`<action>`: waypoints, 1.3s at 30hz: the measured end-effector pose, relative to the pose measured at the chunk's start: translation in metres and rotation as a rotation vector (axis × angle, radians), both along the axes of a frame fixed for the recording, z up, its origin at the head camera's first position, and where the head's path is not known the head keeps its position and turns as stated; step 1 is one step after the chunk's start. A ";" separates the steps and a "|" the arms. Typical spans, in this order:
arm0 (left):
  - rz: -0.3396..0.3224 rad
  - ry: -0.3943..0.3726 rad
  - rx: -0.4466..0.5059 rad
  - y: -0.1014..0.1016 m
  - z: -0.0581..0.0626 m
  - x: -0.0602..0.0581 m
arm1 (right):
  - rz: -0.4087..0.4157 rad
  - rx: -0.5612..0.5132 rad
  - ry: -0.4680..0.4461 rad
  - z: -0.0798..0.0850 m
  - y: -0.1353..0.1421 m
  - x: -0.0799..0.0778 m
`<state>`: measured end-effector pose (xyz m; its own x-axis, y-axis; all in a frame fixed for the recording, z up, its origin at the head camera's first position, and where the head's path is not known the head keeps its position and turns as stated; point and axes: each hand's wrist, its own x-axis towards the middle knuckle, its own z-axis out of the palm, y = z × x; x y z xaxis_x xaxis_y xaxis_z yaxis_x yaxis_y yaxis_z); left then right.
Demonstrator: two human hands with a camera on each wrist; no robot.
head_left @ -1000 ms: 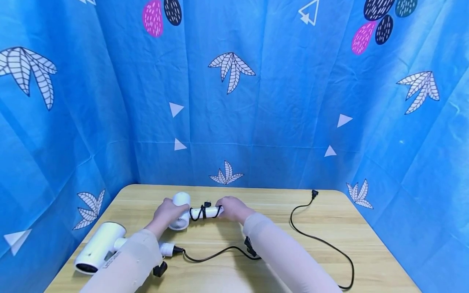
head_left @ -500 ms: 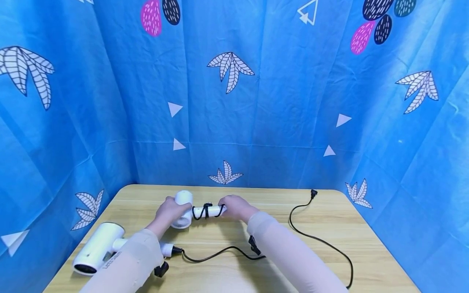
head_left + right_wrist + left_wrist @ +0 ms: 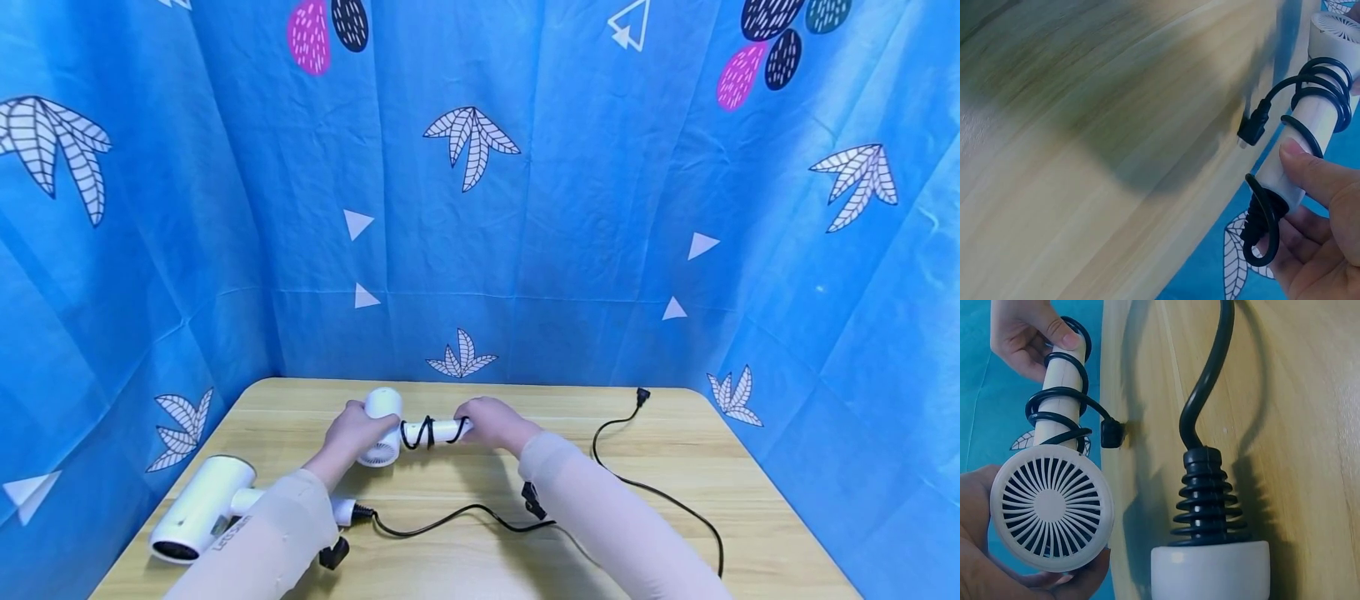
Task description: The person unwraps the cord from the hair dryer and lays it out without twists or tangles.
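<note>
A small white hair dryer (image 3: 381,454) is held between both hands near the back of the table. My left hand (image 3: 349,433) grips its round head, whose slotted grille (image 3: 1050,509) faces the left wrist camera. The handle points right, and my right hand (image 3: 495,423) holds its end between thumb and fingers. A black cord (image 3: 1319,100) is coiled round the handle, its plug (image 3: 1254,127) dangling free. Below my left forearm lies a larger white hair dryer (image 3: 202,508), partly covered by the sleeve.
The larger dryer's black cord (image 3: 427,527) runs right across the wooden table (image 3: 480,483), passes under my right forearm and curves back to a plug (image 3: 642,397) near the far right edge. Blue patterned curtains (image 3: 480,233) enclose the table behind and at the sides.
Both hands have shifted slightly to the right, carrying the small hair dryer. Its plug, which showed above the handle earlier, has dropped out of the head view. The larger hair dryer stays put.
</note>
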<state>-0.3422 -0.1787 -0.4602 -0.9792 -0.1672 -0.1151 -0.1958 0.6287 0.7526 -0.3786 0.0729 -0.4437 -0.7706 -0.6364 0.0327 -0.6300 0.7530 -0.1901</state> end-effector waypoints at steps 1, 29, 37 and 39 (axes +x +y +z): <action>0.000 0.005 -0.002 0.001 0.000 0.000 | 0.001 0.004 0.003 0.000 0.001 0.000; -0.022 0.033 0.036 0.020 0.012 0.010 | 0.047 -0.038 0.019 0.014 0.029 0.014; -0.032 0.052 0.052 0.026 0.016 0.017 | 0.044 -0.051 0.008 0.018 0.037 0.019; -0.030 0.055 0.051 0.027 0.016 0.017 | 0.041 -0.050 0.013 0.019 0.039 0.020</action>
<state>-0.3252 -0.1515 -0.4446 -0.9887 -0.1331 -0.0684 -0.1348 0.5942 0.7930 -0.3581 0.1114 -0.4248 -0.7436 -0.6644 0.0756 -0.6624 0.7165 -0.2186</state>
